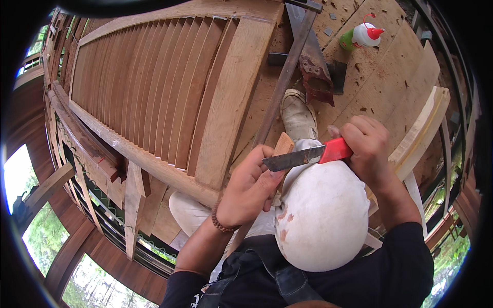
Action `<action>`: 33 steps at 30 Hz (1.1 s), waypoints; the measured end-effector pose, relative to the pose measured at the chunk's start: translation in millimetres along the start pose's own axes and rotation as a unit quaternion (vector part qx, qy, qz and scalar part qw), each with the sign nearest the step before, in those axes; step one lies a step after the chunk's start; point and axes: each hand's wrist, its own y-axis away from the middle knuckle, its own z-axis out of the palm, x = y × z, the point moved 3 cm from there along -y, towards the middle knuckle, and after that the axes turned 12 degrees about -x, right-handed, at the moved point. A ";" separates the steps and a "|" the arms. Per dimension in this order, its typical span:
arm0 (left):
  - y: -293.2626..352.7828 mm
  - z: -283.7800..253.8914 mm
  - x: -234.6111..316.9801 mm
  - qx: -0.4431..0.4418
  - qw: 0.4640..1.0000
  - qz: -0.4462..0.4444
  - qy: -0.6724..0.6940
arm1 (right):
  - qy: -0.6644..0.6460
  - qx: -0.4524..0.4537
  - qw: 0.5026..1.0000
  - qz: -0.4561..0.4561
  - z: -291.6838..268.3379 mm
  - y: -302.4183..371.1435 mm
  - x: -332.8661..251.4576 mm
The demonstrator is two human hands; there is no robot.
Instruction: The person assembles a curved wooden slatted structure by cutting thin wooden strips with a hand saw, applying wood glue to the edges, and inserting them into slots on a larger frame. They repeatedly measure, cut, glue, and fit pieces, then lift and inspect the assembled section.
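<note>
My left hand (250, 184), with a beaded bracelet at its wrist, is closed around a small piece of wood (284, 145) whose tip sticks up past the fingers. My right hand (367, 145) grips the red handle of a knife (296, 159). Its wide, dark-stained blade points left and lies across the wood piece, close to my left thumb. Both hands are above my raised knee in white trousers (323, 220). How far the wood piece reaches inside the left palm is hidden.
A wooden louvred panel (226, 97) fills the left. Beside it runs a long metal bar (287, 77). A handsaw (314, 77) lies beyond my shoe (298, 115). A white-and-green bottle with a red cap (365, 36) stands on the plywood among shavings. Timber lengths (421, 133) rest at right.
</note>
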 end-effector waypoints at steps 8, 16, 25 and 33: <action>-1.2 0.9 -0.1 -0.019 1.000 -0.004 -0.002 | 0.008 0.009 1.000 0.003 1.8 1.3 -1.2; 8.7 5.4 0.7 -0.013 0.999 0.018 -0.036 | 0.017 0.023 1.000 0.005 2.9 3.9 -1.8; 0.0 -7.6 -9.7 -0.019 0.999 0.002 0.048 | 0.005 0.008 1.000 -0.007 1.0 -2.9 -3.8; 6.2 0.6 -3.0 -0.041 0.999 0.003 0.030 | 0.012 0.015 1.000 -0.005 2.7 0.3 -2.7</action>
